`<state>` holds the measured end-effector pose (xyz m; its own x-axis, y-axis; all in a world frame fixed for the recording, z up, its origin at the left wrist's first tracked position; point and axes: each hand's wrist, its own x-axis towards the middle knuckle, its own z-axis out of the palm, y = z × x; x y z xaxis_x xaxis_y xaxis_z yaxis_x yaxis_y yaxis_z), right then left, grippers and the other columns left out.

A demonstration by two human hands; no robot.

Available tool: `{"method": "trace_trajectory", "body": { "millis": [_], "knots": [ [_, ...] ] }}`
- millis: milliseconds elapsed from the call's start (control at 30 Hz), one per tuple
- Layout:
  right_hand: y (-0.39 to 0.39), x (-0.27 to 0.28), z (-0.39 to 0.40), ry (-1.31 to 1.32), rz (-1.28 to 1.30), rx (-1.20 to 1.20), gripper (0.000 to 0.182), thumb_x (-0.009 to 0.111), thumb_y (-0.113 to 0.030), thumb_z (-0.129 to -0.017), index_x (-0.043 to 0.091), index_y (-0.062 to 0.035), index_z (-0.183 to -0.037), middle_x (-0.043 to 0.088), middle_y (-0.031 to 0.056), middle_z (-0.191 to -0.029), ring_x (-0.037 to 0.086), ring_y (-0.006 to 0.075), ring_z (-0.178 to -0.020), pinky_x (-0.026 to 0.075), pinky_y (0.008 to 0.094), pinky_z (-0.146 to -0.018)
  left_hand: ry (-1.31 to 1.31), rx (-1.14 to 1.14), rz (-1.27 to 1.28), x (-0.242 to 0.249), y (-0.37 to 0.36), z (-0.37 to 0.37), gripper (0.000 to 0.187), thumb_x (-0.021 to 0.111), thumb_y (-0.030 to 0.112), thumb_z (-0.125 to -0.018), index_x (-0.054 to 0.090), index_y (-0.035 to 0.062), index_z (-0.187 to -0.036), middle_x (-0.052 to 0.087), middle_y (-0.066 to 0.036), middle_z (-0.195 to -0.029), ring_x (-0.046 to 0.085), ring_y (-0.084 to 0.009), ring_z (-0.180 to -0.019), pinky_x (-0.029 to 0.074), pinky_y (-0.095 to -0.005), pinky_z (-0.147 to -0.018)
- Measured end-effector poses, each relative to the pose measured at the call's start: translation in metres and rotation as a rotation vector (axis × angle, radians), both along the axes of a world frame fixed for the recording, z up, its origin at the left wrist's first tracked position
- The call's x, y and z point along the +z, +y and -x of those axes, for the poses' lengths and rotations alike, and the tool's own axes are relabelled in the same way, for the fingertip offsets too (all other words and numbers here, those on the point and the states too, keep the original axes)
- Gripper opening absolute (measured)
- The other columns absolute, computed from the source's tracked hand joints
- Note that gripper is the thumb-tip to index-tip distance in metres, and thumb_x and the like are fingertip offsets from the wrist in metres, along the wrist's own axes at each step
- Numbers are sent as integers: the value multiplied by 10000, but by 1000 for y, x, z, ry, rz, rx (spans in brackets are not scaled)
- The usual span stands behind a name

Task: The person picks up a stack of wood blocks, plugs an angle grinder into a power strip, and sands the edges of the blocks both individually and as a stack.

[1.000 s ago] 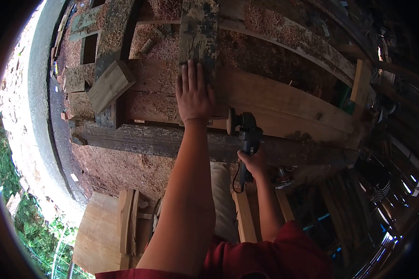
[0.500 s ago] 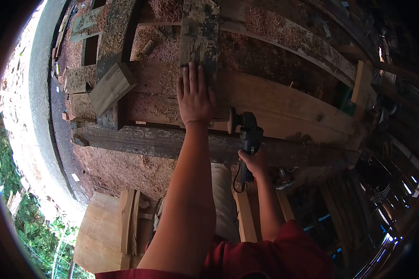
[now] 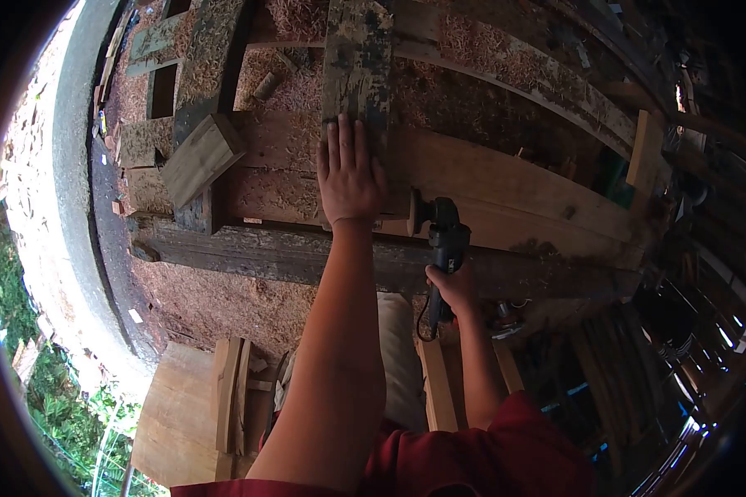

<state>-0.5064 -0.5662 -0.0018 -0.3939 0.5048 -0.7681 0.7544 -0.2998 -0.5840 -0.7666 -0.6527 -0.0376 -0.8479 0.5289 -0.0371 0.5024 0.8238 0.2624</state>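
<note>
My left hand (image 3: 352, 182) lies flat, fingers stretched out, on the near end of a dark weathered board (image 3: 357, 66). To its right, my right hand (image 3: 456, 286) is wrapped round the body of a black angle grinder (image 3: 448, 240). The grinder's disc (image 3: 414, 213) stands on edge just right of my left hand, close to the end of the wood beneath that hand. Whether disc and wood touch I cannot tell. A black cord loops down from the tool's lower end.
A short wood block (image 3: 203, 160) rests on planks at the left. A long dark beam (image 3: 265, 253) crosses in front. Light planks (image 3: 514, 174) stretch right, with wood shavings (image 3: 224, 306) around. Plywood (image 3: 170, 414) and offcuts (image 3: 228, 393) lie at the lower left.
Almost nothing differs. The hands, the board and the grinder appear shifted very slightly in the view, along with the surroundings.
</note>
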Motion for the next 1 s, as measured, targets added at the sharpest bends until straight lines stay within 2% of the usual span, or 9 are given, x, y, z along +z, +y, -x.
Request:
{"method": "trace_trajectory", "body": {
  "millis": [467,1000],
  "knots": [
    [3,-12,-1,17,-19,-15,426,805,-114,-831,590,-5,-1183,698,64,-787,731,174,-677,590,364,-656,0,-3,-12,-1,-1,0,697,434,369,-1067,352,89,-1699,282,-147,-1793,253,-348,-1663,198,-535,-1357],
    [-6,0,0,18,12,-65,448,806,-83,-822,586,-6,-1205,692,63,-792,717,178,-660,585,365,-652,-14,-4,-3,-1,-1,0,704,435,367,-1068,334,87,-1705,272,-152,-1794,241,-355,-1666,198,-541,-1355]
  ]
}}
